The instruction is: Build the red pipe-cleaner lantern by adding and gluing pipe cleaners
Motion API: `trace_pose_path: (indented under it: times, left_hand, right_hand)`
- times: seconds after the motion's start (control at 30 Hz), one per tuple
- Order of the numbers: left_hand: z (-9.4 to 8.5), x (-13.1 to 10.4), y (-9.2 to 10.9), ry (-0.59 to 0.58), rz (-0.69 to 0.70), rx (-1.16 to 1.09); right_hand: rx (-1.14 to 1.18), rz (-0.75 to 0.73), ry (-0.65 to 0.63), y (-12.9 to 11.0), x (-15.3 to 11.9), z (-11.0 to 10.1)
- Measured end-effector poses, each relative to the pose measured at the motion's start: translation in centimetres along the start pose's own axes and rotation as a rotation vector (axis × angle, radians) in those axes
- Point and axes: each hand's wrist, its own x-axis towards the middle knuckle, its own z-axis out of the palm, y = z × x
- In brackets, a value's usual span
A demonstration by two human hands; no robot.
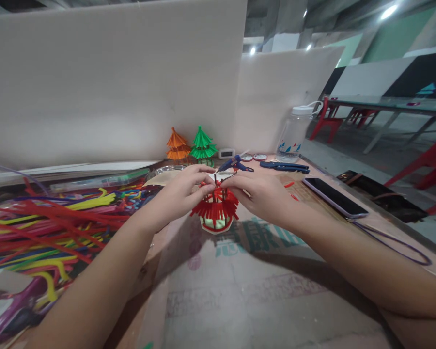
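A small red pavilion-like model made of fuzzy stems stands on the plastic-covered table between both hands. It has a fringed red roof, dark upright posts and a pale round base with a red rim. At its upper left side, my left hand has thumb and fingers bent in toward the top, closed on something I cannot make out. From the right, my right hand reaches the same top part with its fingertips pinched; what lies between them is too small to name.
Many coloured fuzzy stems lie at left. Behind the model are an orange model, a green model and a blue glue gun. At right are a bottle, a blue tool and a phone.
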Motion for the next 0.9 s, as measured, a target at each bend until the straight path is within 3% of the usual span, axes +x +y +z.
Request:
trace_pose_path:
  times: [0.47,0.9]
  left_hand:
    - [0.24,0.13,-0.17,0.002,-0.023,-0.019]
    - [0.32,0.07,-0.11,-0.001,-0.013,-0.051]
  right_hand:
    - [0.041,-0.008,-0.018,0.08,-0.04,-0.06]
    - [0.182,0.076,0.002,-0.13,0.14,0.32]
